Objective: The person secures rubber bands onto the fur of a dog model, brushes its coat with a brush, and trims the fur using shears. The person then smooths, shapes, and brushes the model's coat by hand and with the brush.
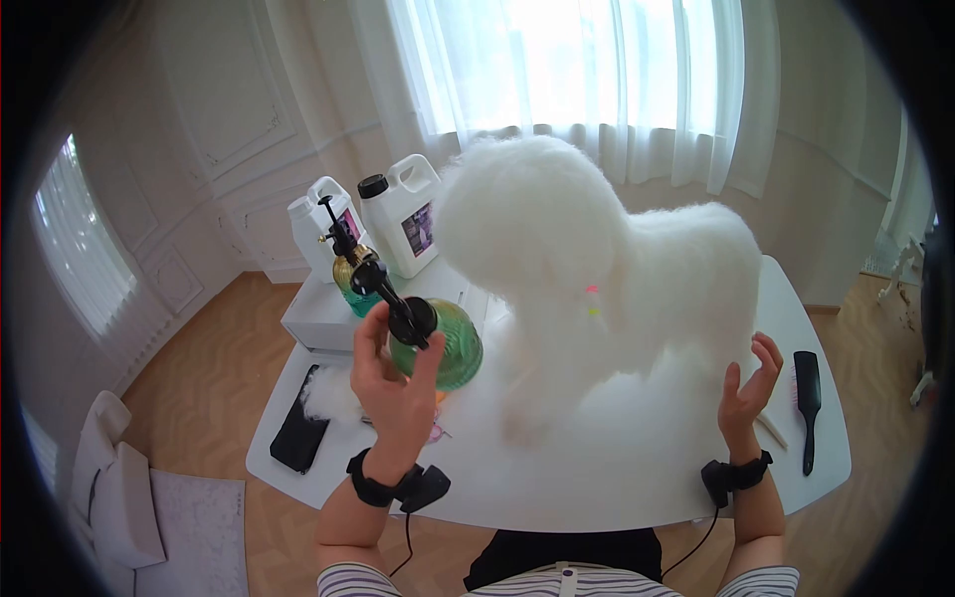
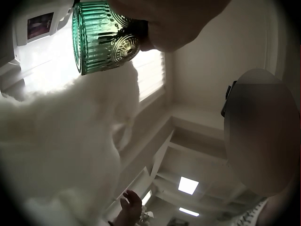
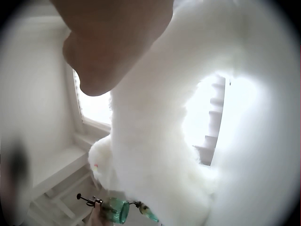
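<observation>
A fluffy white dog figure [image 1: 686, 269] stands on the white table, head toward the left. Beside its chest, my left hand [image 1: 396, 403] grips a green glass spray bottle [image 1: 456, 350] around its black neck; the bottle's ribbed body fills the upper part of the left wrist view [image 2: 94, 40]. My right hand [image 1: 748, 396] is raised by the figure's hind leg with its fingers loosely bent and nothing in it. In the right wrist view this hand [image 3: 117, 42] is close to the white fur [image 3: 150, 108]; whether they touch I cannot tell.
A second spray bottle [image 1: 355, 284] and two white jugs [image 1: 406, 224] stand on a white drawer unit [image 1: 323, 323] at the left. A black pouch [image 1: 298, 433] and a fur tuft [image 1: 331, 395] lie before it. A black brush [image 1: 807, 408] and a comb [image 1: 772, 432] lie at the right.
</observation>
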### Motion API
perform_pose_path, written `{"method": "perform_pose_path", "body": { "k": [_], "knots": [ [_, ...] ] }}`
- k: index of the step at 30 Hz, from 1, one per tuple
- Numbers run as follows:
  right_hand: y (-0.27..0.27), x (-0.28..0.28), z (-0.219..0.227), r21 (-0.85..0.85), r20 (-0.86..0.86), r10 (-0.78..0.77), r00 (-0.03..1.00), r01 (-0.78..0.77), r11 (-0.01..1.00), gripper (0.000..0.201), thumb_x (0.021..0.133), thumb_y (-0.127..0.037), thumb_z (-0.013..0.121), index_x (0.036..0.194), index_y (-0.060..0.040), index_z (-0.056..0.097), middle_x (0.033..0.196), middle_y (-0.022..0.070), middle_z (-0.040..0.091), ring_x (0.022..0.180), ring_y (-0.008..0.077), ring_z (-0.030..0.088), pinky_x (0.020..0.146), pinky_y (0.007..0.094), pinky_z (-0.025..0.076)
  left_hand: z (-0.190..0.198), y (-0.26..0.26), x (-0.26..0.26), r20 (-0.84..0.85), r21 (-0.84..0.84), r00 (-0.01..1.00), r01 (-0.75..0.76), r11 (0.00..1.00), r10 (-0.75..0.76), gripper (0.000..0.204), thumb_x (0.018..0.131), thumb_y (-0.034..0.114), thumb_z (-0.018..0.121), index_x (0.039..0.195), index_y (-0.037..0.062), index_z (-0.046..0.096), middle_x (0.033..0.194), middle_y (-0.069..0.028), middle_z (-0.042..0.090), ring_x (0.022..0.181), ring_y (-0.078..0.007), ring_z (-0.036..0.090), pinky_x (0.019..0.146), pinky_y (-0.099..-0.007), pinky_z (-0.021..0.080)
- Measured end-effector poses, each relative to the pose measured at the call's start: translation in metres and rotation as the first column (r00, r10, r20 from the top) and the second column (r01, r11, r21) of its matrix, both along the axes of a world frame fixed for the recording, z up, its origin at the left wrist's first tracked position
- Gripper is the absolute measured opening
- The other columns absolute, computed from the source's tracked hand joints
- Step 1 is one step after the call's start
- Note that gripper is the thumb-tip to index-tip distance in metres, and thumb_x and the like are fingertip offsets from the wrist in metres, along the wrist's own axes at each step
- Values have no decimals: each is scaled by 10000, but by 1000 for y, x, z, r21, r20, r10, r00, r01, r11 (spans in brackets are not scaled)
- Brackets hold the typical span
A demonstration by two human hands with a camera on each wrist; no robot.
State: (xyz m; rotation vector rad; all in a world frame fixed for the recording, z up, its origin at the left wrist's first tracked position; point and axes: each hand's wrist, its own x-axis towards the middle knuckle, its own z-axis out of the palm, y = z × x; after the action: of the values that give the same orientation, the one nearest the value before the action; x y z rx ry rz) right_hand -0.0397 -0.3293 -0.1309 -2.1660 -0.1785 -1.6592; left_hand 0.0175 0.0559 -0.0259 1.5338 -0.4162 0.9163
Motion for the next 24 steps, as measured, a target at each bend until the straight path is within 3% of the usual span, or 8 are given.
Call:
{"method": "perform_pose_path", "body": {
  "k": [1, 5, 9, 10, 12, 15, 22, 24],
  "knots": [
    [8, -2, 5, 0, -1, -6, 1000, 6, 1000, 393, 816, -51, 577, 1174, 13, 427, 1203, 196, 472, 1102, 313, 470, 929, 394, 384, 0, -4, -12, -1, 0, 1000, 6, 1000, -6, 490, 767, 50, 707, 1176, -59, 458, 1060, -110, 572, 986, -179, 546, 880, -291, 418],
    [65, -17, 58, -144, -143, 531, 835, -548, 824, 468, 756, -88, 672, 1155, -4, 441, 1167, 184, 511, 1020, 293, 537, 868, 419, 426, -10, -25, -37, -41, 153, 981, 191, 970, -187, 481, 691, -33, 728, 1120, -28, 510, 1066, -120, 574, 964, -191, 579, 852, -306, 459],
    [127, -26, 106, 126, -251, 791, 558, -791, 598, 727, 723, -129, 751, 1310, 4, 343, 1208, 202, 533, 1095, 330, 532, 936, 417, 411, -16, -61, -51, -109, 212, 955, 292, 932, -275, 508, 598, -19, 769, 1066, 7, 573, 1021, -141, 601, 969, -248, 610, 823, -321, 486],
    [138, -26, 108, 113, -252, 782, 570, -785, 609, 727, 723, -129, 751, 1310, 4, 343, 1208, 202, 533, 1095, 330, 532, 936, 417, 411, -19, -70, -53, -97, 208, 953, 302, 930, -288, 508, 598, -19, 769, 1066, 7, 573, 1021, -141, 601, 969, -248, 610, 823, -321, 486],
    [154, -26, 105, 430, -203, 877, 435, -766, 479, 698, 811, -101, 668, 1367, 22, 264, 1180, 194, 559, 1092, 303, 548, 958, 399, 403, -24, -86, -55, -54, 179, 927, 374, 910, -370, 504, 586, -9, 768, 1052, 1, 575, 1024, -151, 603, 956, -257, 614, 803, -318, 498],
    [159, -15, 89, 580, -82, 934, 348, -745, 329, 569, 894, -50, 534, 1368, 54, 237, 1148, 177, 580, 1058, 263, 577, 946, 382, 413, -29, -104, -56, 41, 275, 959, 259, 926, -280, 483, 574, -7, 771, 1019, -2, 584, 1022, -164, 599, 952, -283, 613, 776, -321, 513],
    [141, -8, 90, 429, -89, 888, 451, -787, 443, 474, 937, -32, 440, 1350, 89, 241, 1011, 147, 627, 1001, 229, 595, 963, 393, 407, -38, -109, -43, 149, 421, 913, 289, 860, -380, 662, 605, 85, 808, 1174, 6, 478, 1104, -178, 559, 1026, -351, 553, 896, -398, 457],
    [139, -6, 92, 511, 50, 921, 385, -802, 308, 473, 941, -37, 437, 1355, 79, 239, 957, 128, 629, 957, 210, 600, 966, 394, 409, -40, -107, -39, 167, 435, 884, 331, 837, -437, 757, 609, 118, 824, 1243, 9, 423, 1146, -176, 538, 1064, -358, 530, 937, -416, 430]
  ]
}}
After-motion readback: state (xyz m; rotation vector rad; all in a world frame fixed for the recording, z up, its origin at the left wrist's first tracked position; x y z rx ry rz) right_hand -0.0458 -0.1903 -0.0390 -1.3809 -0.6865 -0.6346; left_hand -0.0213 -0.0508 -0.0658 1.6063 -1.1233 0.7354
